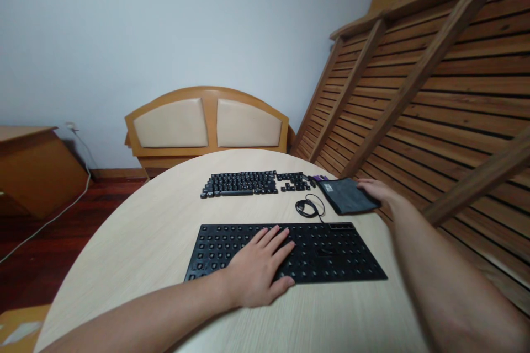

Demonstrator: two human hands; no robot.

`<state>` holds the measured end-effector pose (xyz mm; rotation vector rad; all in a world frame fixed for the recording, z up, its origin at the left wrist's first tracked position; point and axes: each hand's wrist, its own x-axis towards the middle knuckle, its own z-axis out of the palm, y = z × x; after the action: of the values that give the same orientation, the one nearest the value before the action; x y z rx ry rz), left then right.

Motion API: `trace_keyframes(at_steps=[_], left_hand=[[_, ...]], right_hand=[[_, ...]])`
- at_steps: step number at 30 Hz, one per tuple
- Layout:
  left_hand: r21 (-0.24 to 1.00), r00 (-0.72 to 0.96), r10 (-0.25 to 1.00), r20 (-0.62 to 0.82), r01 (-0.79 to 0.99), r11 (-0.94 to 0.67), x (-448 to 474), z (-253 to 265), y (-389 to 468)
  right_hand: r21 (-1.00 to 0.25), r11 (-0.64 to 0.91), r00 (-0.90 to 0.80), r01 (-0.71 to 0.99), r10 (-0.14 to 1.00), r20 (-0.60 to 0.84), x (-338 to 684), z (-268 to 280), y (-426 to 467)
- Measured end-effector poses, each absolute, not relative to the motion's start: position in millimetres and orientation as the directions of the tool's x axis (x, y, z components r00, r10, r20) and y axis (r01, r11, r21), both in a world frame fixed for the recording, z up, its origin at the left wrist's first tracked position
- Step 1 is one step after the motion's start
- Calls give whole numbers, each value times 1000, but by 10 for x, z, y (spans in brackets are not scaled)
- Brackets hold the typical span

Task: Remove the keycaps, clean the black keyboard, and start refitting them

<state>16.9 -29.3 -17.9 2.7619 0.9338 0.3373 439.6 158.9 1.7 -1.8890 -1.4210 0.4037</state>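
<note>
A black keyboard (pixel 331 265) with its keycaps off lies near me on the table, rows of bare switches showing. My left hand (pixel 259 267) rests flat across its middle, fingers stretched out and thumb at the front edge. At the right, my right hand (pixel 376 188) has its fingers closed on the edge of a dark grey cloth (pixel 348 197) with a black border and a white label. Behind the keyboard, the loose black keycaps (pixel 242 182) are laid out in rows. The coiled black cable (pixel 306 208) sits between them and the keyboard.
Everything stands on a round, pale wooden table (pixel 136 242). Something purple (pixel 319 177) lies partly behind the cloth. A slatted wooden frame (pixel 414 99) leans close along the right side. Behind the table is a padded headboard (pixel 207 121); a wooden desk (pixel 37 171) stands left.
</note>
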Motion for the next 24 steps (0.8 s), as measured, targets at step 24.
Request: trace_keyframes(at_steps=[24], left_hand=[[291, 769, 629, 115, 579, -761, 172, -136, -313]], right_hand=[[-304, 144, -50, 942, 953, 298, 3597, -231, 2012]])
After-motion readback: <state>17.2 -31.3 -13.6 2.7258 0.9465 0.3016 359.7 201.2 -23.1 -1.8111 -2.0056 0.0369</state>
